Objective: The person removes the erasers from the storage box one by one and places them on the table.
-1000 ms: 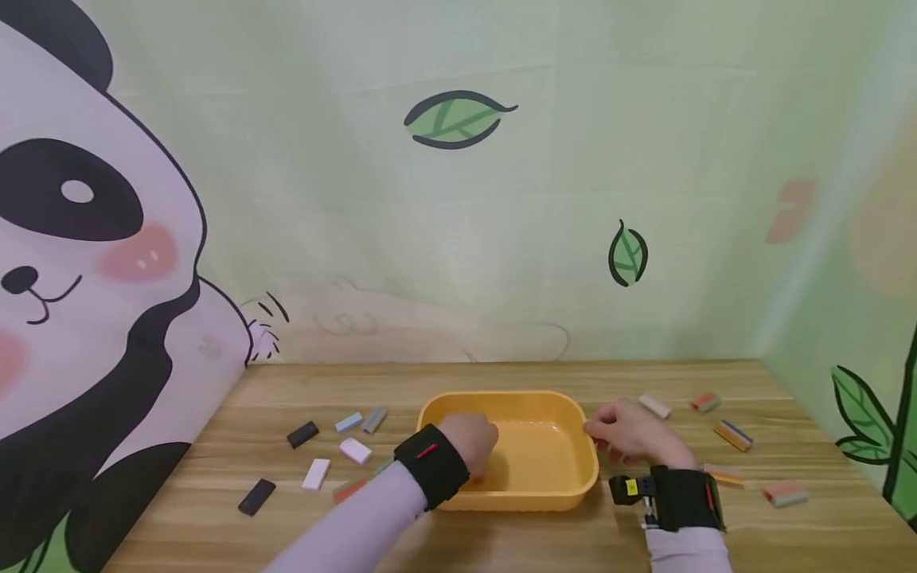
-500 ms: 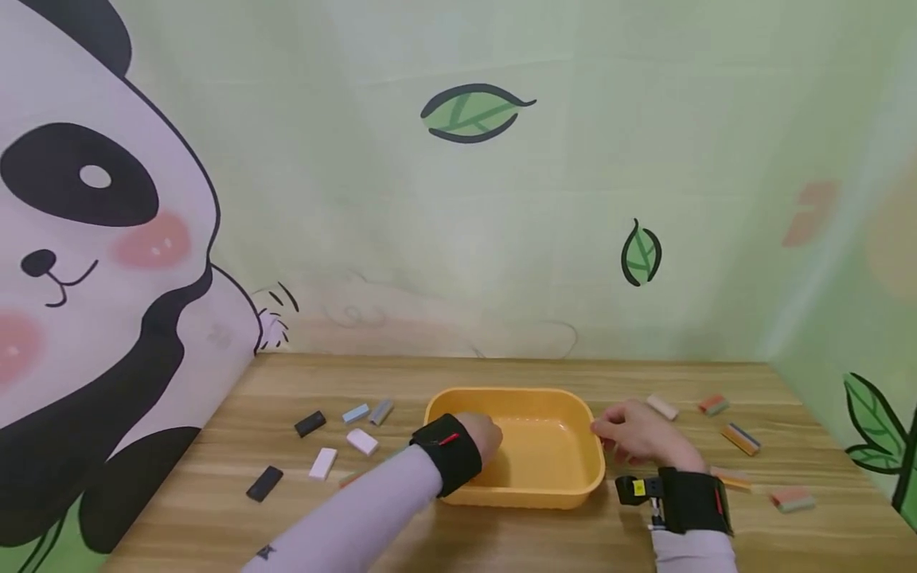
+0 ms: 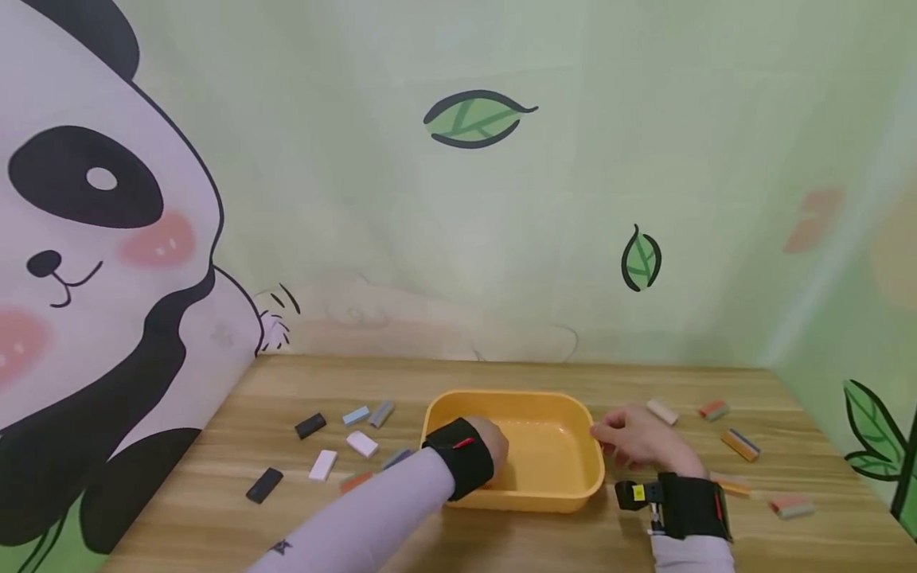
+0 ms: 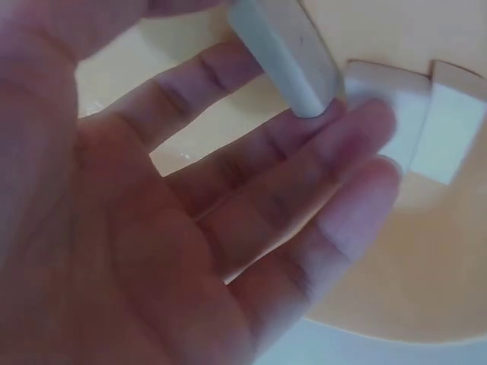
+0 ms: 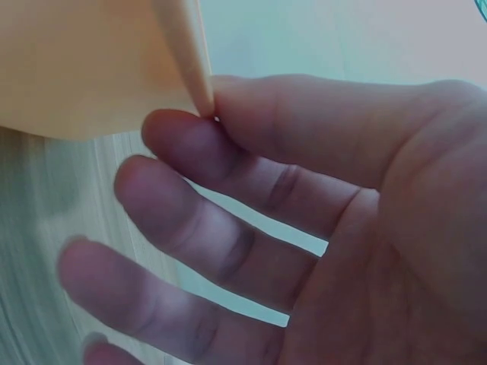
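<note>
In the head view, my left hand (image 3: 492, 446) reaches down inside the yellow plastic basin (image 3: 559, 503), its fingers hidden behind the wrist. The left wrist view shows it pinching a pale, bevelled eraser (image 4: 283, 57) by the fingertips, with the thumb mostly out of frame. Just past those fingertips, a whitish eraser (image 4: 389, 99) and another pale eraser (image 4: 450, 133) lie side by side on the basin floor. My right hand (image 3: 645, 439) pinches the basin's right rim (image 5: 194, 68) between thumb and index finger, its other fingers loosely bent below.
Left of the basin lie several erasers, among them a black eraser (image 3: 265, 485), a white eraser (image 3: 361, 444) and a light blue eraser (image 3: 355, 415). Several two-tone erasers lie to the right, including a red-grey eraser (image 3: 791, 506). A patterned curtain (image 3: 344, 199) hangs behind the wooden table (image 3: 544, 549).
My left hand has shifted a little to the right within the basin, and a bluish eraser beside the forearm has come into view. The right hand keeps its grip on the rim.
</note>
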`<state>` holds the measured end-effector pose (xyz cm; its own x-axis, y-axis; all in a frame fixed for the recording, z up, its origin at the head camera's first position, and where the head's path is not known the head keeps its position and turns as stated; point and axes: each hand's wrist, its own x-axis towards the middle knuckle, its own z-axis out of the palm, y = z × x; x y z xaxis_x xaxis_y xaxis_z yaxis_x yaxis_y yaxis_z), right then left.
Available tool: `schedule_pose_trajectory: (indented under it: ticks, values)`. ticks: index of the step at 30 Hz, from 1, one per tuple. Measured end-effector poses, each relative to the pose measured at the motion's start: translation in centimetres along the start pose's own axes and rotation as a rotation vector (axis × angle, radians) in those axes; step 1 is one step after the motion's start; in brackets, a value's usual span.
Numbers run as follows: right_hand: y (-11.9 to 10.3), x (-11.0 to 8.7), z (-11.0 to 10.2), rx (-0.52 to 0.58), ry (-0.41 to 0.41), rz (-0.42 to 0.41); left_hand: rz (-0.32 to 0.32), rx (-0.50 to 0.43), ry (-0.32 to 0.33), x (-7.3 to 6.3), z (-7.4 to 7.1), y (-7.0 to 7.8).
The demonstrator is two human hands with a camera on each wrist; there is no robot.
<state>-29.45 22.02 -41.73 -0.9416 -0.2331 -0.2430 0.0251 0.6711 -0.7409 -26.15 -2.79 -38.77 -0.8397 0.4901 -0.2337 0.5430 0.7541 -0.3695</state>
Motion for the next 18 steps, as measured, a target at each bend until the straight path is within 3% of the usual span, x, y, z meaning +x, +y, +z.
schedule_pose_trajectory:
  ticks: [3, 5, 9, 14, 18]
  values:
    - [0.0, 0.0, -0.1, -0.007, 0.0, 0.0, -0.019, -0.06, -0.074, 0.7, -0.1, -0.2]
    - [-0.1, 0.0, -0.1, -0.018, 0.006, 0.0, -0.035, -0.101, -0.09, 0.8, -0.1, -0.3]
    - [-0.3, 0.0, -0.1, -0.024, 0.007, 0.01, -0.069, -0.176, -0.094, 0.8, -0.2, -0.7]
    - [-0.3, 0.0, -0.1, -0.011, 0.0, 0.013, -0.051, -0.164, -0.101, 0.8, -0.9, -0.9]
    - [-0.2, 0.0, 0.1, 0.001, 0.002, -0.001, -0.032, -0.181, -0.068, 0.4, -1.1, -1.3]
